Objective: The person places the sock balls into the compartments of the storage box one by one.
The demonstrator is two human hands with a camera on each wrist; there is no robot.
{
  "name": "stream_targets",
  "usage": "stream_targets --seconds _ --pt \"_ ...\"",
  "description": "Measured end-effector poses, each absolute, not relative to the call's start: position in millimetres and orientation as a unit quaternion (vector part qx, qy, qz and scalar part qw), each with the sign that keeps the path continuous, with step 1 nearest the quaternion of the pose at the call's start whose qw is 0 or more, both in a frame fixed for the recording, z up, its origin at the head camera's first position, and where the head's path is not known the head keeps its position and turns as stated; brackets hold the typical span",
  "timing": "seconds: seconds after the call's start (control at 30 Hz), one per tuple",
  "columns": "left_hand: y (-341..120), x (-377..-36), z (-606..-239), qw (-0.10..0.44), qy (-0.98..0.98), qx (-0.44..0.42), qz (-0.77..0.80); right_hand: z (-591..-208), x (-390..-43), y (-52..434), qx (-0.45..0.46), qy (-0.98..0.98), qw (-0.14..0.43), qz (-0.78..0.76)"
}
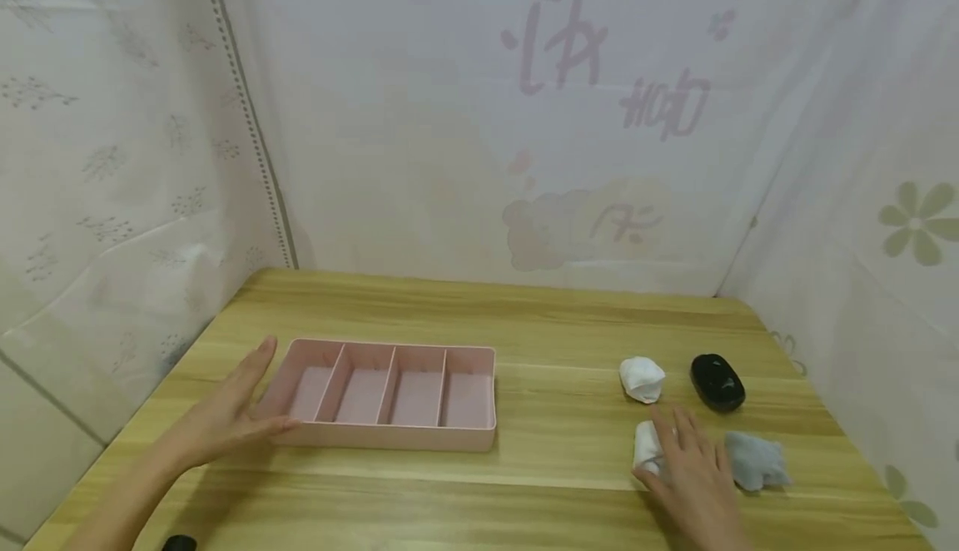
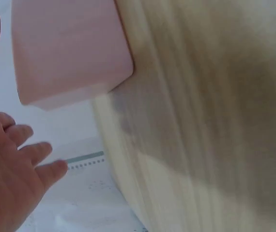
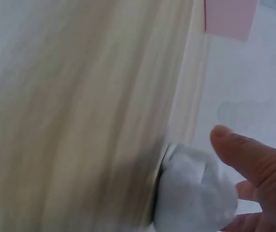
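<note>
left hand [image 1: 225, 418] flat, fingers straight and relaxed, thumb touching the near-left corner of the pink divided tray [image 1: 390, 439]; holds nothing. tray sits left of centre on the wooden table [image 1: 539, 326], four compartments side by side. right hand [image 1: 693, 472] lies over a white rolled sock [image 1: 646, 447] at the near right, fingers loosely spread on it; cannot tell if they actually grip it. second white sock roll [image 1: 642, 379] just beyond it, black sock roll [image 1: 717, 382] to the right of that, grey sock roll [image 1: 757, 459] right beside the right hand. the wrist views are blurred.
</note>
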State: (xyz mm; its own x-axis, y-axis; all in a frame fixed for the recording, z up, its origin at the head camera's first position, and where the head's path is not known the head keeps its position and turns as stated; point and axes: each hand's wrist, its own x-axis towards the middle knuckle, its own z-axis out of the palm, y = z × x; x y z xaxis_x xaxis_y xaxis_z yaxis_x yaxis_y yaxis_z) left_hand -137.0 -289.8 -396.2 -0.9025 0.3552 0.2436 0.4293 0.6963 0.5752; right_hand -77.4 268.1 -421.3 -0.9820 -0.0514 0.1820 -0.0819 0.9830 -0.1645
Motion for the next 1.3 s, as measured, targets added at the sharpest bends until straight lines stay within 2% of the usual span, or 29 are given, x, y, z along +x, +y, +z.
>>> stream_targets --seconds 0.3,0.53,0.73,0.97,1.17,1.3 --pt "-294 -156 -384 -0.027 -0.908 -0.24 -0.344 -427 -77 280 0.067 -0.986 0.112 0.102" --pt "-303 -164 -390 -0.099 -0.888 -0.233 -0.384 -430 -81 279 0.089 -0.978 0.149 0.116" --pt "-308 -169 -393 -0.091 -0.903 -0.24 -0.344 -428 -82 276 0.099 -0.973 0.167 0.12" --pt "-313 -172 -396 -0.076 -0.895 -0.258 -0.355 -411 -96 252 0.096 -0.969 0.15 0.169" --pt "-314 -173 -396 -0.09 -0.891 -0.263 -0.359 -388 -118 203 0.161 -0.929 0.223 0.246" --pt "-314 -173 -397 -0.097 -0.889 -0.265 -0.361 -381 -132 166 0.199 -0.902 0.237 0.299"
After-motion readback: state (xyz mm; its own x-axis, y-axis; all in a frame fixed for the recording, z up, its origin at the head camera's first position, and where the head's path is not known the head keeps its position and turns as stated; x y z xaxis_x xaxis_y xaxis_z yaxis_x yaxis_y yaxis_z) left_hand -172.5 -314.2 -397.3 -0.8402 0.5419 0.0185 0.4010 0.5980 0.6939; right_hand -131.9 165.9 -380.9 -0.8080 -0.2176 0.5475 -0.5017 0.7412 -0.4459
